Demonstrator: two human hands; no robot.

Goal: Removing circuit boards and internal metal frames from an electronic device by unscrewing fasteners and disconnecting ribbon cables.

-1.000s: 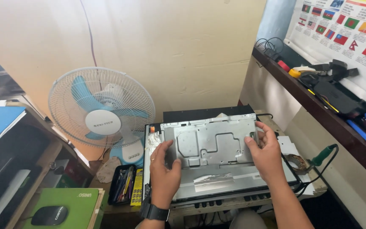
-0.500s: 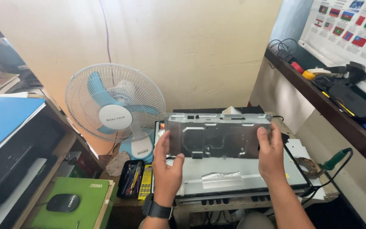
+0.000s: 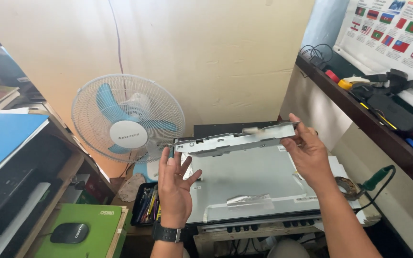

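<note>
Metal cover plate point(image 3: 237, 139) lifted edge-on, right hand point(image 3: 309, 153) gripping it, left hand point(image 3: 174, 184) open.

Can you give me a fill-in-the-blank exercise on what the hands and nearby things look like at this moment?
1. The metal cover plate is gripped at its right end by the ____ hand.
2. The left hand is open, palm up, and wears a black ____ at the wrist.
3. Behind the left hand stands a white fan with ____ blades.
4. A black computer mouse lies on a ____ box.

Missing words: right; watch; blue; green
</note>
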